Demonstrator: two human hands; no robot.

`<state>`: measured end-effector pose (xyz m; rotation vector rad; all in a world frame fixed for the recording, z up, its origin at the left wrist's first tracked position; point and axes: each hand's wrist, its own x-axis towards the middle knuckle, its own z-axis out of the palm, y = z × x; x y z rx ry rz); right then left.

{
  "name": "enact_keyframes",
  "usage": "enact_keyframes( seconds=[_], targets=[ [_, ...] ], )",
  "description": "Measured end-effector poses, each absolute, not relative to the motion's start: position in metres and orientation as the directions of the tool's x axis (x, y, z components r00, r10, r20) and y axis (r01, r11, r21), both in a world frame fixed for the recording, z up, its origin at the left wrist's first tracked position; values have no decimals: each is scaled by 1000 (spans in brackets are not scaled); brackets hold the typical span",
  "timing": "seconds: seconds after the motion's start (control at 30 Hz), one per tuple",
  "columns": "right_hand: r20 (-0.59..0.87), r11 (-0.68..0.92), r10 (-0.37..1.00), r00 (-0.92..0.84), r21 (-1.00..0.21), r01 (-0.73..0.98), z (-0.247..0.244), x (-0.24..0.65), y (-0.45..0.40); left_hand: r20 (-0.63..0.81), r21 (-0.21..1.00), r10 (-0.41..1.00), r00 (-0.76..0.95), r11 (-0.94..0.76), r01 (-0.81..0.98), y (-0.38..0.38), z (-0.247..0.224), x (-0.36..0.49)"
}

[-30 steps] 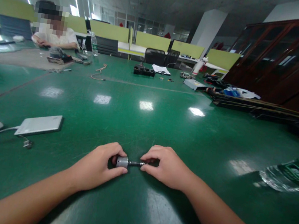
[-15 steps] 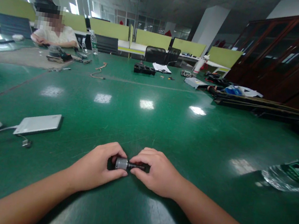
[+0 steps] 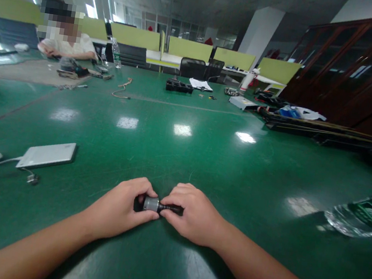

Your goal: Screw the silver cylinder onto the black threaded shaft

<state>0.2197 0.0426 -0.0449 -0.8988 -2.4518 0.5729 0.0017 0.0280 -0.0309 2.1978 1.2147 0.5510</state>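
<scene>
Just above the green tabletop, both hands meet over a small grey metal cylinder with a thin dark shaft on its right end. My left hand curls round the cylinder, thumb below and index finger above. A dark part shows inside that grip, at the cylinder's left end. On the other side, my right hand pinches the shaft between thumb and index finger, close to the cylinder. The piece lies level, pointing left to right. My other fingers are partly hidden behind the hands.
To the left lie a white flat box and its cable. A water bottle lies on its side at right. Farther back are a black tray, papers and a dark pile of parts. Another person sits at far left.
My right thumb and index finger have drawn closer together on the dark shaft, moving slightly left. My left hand and the cylinder have stayed almost in place.
</scene>
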Motion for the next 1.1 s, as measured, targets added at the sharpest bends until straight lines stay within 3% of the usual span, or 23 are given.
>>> enact_keyframes(
  seconds=[1.1],
  targets=[
    [265,698,680,-683,-518,494,-42,227,44,63,642,852,520,-433,632,29,-30,0]
  ],
)
